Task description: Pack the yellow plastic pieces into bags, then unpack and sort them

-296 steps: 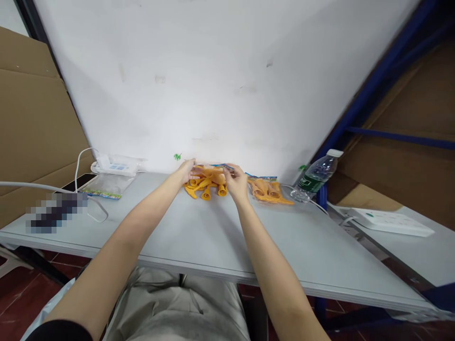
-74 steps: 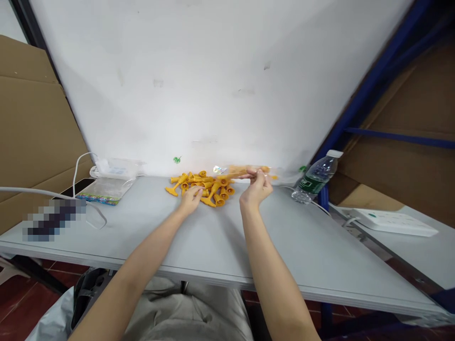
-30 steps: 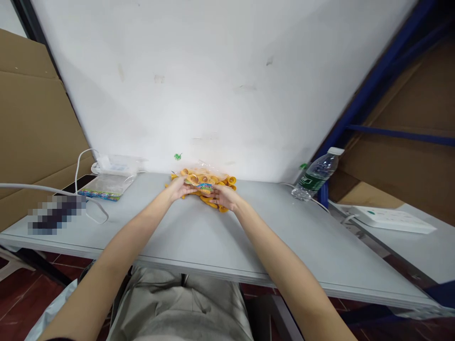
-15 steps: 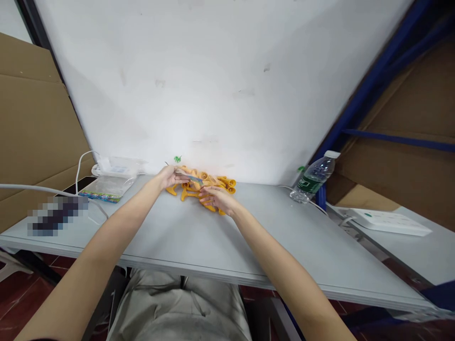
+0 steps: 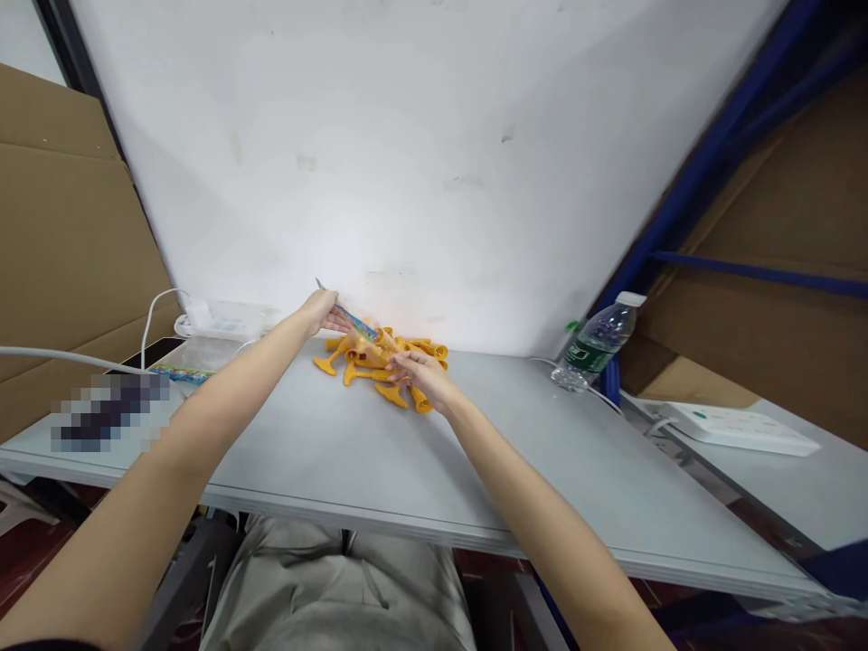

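My left hand is closed on a clear plastic bag with a colourful blue-green printed strip, held tilted above a pile of orange-yellow plastic pieces. The pieces have T-shaped ends, and several show hollow round cups. At the pile's right side, my right hand has its fingers bent together by the lower end of the bag. What sits between those fingertips is too small to make out. Part of the pile is hidden behind the bag and the right hand.
At the left lie another clear bag with a printed strip, a white power strip, a white cable and a blurred dark object. A water bottle stands right, near a white socket strip. A wall closes the back.
My left hand has risen slightly with the bag, whose printed strip now slants more steeply. My right hand has shifted slightly right, uncovering more of the front orange pieces.
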`<state>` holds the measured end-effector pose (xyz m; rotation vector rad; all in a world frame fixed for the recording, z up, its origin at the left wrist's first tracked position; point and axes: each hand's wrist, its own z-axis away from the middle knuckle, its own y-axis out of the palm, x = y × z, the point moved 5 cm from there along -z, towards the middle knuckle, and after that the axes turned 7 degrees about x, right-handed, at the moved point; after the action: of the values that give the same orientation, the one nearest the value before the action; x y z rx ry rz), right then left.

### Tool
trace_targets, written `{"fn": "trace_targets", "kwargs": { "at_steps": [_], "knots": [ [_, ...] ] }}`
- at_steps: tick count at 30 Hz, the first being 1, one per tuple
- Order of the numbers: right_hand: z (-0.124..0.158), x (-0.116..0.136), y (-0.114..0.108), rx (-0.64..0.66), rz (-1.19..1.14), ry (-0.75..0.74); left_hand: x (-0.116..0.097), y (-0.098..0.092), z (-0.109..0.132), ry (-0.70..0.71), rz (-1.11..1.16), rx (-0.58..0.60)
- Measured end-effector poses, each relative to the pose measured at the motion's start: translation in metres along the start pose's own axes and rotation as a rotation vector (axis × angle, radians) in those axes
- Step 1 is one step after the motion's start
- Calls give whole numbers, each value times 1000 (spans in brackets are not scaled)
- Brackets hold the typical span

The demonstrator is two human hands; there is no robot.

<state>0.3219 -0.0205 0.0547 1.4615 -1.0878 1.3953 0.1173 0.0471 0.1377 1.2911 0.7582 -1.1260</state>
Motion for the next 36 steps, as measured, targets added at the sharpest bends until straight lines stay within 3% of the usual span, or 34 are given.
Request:
{"fn": "trace_targets", "kwargs": {
  "at_steps": [7, 12, 17, 21, 24, 27, 30, 33, 36],
  "knots": [
    [-4, 5, 4, -166, 505, -359, -16, 1, 18, 107, -98, -63],
    [-15, -2, -19, -308, 748, -430, -23, -9, 19, 134, -218, -102],
    [-28, -8, -61, -537, 892, -315, -40, -17, 21, 214, -199, -170],
    [-39, -24, -75, -480, 940, -12, -47, -17, 21, 274, -114, -152],
    [-39, -27, -72, -482, 901, 32, -56, -16, 23, 388, 20, -84],
    [-36, -15, -61, -519, 775, -157, -69, -15, 31, 551, 159, -8],
    [-34, -1, -42, -436, 541, -322, -69, -9, 40, 665, 236, 60],
    [-34, 5, -22, -295, 225, -322, -41, -1, 39, 653, 239, 100],
    [-34, 3, -7, -171, -130, -286, 13, 1, 29, 544, 208, 78]
  ]
}}
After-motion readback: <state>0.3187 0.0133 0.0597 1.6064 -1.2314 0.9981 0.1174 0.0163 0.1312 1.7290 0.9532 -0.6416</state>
